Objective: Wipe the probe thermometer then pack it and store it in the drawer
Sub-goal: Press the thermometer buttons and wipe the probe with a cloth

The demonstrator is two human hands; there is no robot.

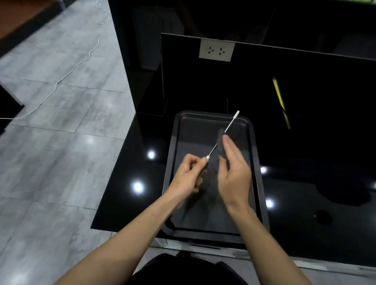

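One thin white-and-metal probe thermometer point(222, 135), one dark rectangular metal baking tray point(255, 162) and two bare hands are at the glossy black worktop point(312, 223). The thermometer is a slim silver rod with a small white cap at its far tip and a white collar at the near end; it slants up and away to the right, held in the air above the tray. The left hand point(187, 175) pinches its near end, fingers curled round the handle below the white collar. The right hand point(233, 169) is raised just beside the rod with its fingers straight and together; a dark blurred shape lies against them near the rod, and I cannot tell what it is, nor whether this grip holds it. The tray sits flat at the near edge of the worktop. Farther back to the right lies one yellow pencil-like stick point(278, 96), well apart from the tray. One white double wall socket point(216, 50) sits on the black upstand behind. One white cable point(57, 83) trails over the grey tiled floor point(41, 174) on the left.
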